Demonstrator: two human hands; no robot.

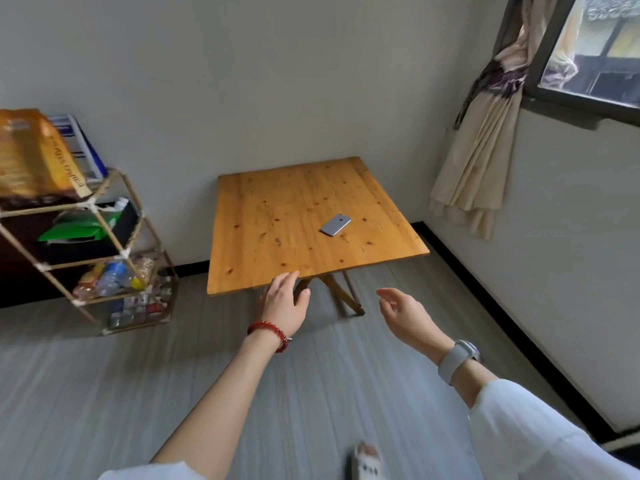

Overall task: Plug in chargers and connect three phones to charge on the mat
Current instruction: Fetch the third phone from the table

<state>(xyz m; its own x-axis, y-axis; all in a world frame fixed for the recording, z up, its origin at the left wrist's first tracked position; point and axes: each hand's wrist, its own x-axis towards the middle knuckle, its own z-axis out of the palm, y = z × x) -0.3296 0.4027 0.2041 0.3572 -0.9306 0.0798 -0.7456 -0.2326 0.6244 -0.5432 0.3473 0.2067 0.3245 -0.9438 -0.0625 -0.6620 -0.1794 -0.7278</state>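
One grey phone (335,224) lies face down on a low wooden table (270,244), right of its middle. My left hand (284,301), with a red bead bracelet at the wrist, hovers just below the table's near edge, fingers relaxed and holding nothing. My right hand (401,311), with a grey watch on the wrist, hangs over the floor to the right of the table legs, fingers loosely curled and empty. No charger, cable, mat or other phone is in view.
A wooden rack (114,258) with bottles, packets and an orange bag stands at the left by the wall. A tied curtain (485,157) and a window (595,46) are at the right. Grey plank floor (173,393) spreads in front; my slippered foot (367,460) shows at the bottom.
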